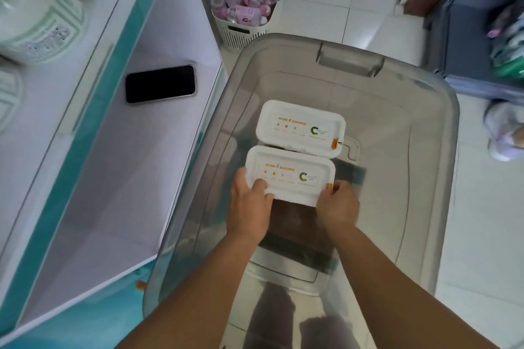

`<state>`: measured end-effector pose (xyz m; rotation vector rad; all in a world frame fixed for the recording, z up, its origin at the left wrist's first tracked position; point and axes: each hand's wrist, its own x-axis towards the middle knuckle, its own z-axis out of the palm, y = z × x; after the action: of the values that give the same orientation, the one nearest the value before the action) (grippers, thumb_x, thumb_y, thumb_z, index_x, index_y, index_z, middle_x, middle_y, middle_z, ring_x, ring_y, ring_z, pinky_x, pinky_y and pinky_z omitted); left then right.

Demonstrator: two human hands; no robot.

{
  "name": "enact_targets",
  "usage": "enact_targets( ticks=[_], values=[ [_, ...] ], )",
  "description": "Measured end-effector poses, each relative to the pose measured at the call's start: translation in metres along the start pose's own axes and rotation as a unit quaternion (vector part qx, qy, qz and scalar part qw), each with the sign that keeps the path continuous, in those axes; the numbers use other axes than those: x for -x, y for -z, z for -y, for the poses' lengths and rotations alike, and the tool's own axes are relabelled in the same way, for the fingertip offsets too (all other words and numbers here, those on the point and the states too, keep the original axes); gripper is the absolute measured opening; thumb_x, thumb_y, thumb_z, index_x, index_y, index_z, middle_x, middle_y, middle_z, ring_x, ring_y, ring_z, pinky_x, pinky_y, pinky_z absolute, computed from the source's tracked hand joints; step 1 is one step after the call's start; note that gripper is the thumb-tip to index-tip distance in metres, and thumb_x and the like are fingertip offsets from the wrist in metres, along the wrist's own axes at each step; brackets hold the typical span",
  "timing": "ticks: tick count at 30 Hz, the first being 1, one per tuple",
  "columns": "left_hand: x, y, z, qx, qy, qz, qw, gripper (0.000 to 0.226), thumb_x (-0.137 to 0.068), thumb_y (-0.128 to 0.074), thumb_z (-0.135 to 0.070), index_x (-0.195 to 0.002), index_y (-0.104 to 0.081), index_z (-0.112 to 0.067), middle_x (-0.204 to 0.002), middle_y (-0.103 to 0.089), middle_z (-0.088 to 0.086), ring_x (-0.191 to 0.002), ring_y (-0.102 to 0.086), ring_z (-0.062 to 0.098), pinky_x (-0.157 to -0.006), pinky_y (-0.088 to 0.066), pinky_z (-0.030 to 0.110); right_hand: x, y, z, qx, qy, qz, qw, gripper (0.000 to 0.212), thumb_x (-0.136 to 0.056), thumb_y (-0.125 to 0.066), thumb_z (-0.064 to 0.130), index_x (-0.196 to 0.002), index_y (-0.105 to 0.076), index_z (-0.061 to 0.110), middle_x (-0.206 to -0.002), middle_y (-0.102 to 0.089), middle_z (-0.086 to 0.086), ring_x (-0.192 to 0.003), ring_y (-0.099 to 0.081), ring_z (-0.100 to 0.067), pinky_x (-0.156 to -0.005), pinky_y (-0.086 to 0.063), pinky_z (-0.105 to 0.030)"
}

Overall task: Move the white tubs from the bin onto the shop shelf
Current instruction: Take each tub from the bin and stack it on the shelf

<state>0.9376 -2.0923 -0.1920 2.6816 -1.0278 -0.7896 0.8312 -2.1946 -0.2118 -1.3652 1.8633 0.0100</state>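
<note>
Both hands, left (pixel 248 201) and right (pixel 337 204), clamp the nearer white rectangular lidded plastic tub (pixel 290 176) by its short ends, likely light, rigid, slightly slick.

Open white shelf floor (pixel 93 193) beside the bin rim (pixel 198 156), only a black phone (pixel 160 83) at its far end.

Lying flat inside the clear grey bin (pixel 442 167): two white rectangular tubs with orange print and a green C. Near tub (pixel 289 176) sitting at 6 o'clock of far tub (pixel 300 127), edges touching. Shelf (pixel 93 193) standing at 9 o'clock.
</note>
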Motion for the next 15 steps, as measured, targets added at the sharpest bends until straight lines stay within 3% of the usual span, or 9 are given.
enact_targets(
  ticks=[6, 8, 12, 15],
  values=[
    [0.016, 0.002, -0.006, 0.076, 0.077, 0.002, 0.994, 0.06, -0.09, -0.062, -0.029, -0.14, -0.03, -0.019, -0.137, -0.035, 0.007, -0.124, -0.038, 0.018, -0.096, -0.045, 0.028, 0.014, 0.018, -0.003, 0.035, 0.047, 0.01, 0.998, 0.015, -0.096, -0.051, 0.017, -0.109, -0.056, 0.012, -0.091, -0.053, 0.002, -0.08, -0.052, -0.015, -0.064, -0.042, -0.025],
    [0.026, 0.006, -0.009, 0.109, 0.094, -0.015, 0.989, 0.07, -0.086, -0.067, -0.026, -0.141, -0.025, -0.019, -0.135, -0.038, 0.007, -0.126, -0.036, 0.018, -0.1, -0.042, 0.032, 0.02, 0.028, 0.0, 0.038, 0.077, 0.017, 0.996, 0.013, -0.096, -0.05, 0.016, -0.106, -0.057, 0.012, -0.091, -0.057, 0.001, -0.079, -0.052, -0.015, -0.06, -0.04, -0.022],
    [0.053, 0.016, -0.015, 0.175, 0.137, -0.071, 0.972, 0.084, -0.079, -0.075, -0.024, -0.143, -0.022, -0.018, -0.131, -0.041, 0.006, -0.124, -0.039, 0.021, -0.102, -0.044, 0.04, 0.039, 0.057, 0.007, 0.041, 0.139, 0.017, 0.989, 0.021, -0.096, -0.05, 0.019, -0.11, -0.061, 0.009, -0.1, -0.066, -0.008, -0.078, -0.052, -0.017, -0.065, -0.042, -0.025],
    [0.083, 0.024, -0.022, 0.18, 0.156, -0.104, 0.966, 0.082, -0.079, -0.074, -0.029, -0.143, -0.024, -0.019, -0.128, -0.041, 0.007, -0.12, -0.042, 0.023, -0.099, -0.048, 0.042, 0.059, 0.086, 0.012, 0.029, 0.186, 0.038, 0.981, 0.023, -0.096, -0.05, 0.018, -0.114, -0.061, 0.01, -0.108, -0.066, -0.007, -0.083, -0.053, -0.016, -0.057, -0.036, -0.02]
  ],
)
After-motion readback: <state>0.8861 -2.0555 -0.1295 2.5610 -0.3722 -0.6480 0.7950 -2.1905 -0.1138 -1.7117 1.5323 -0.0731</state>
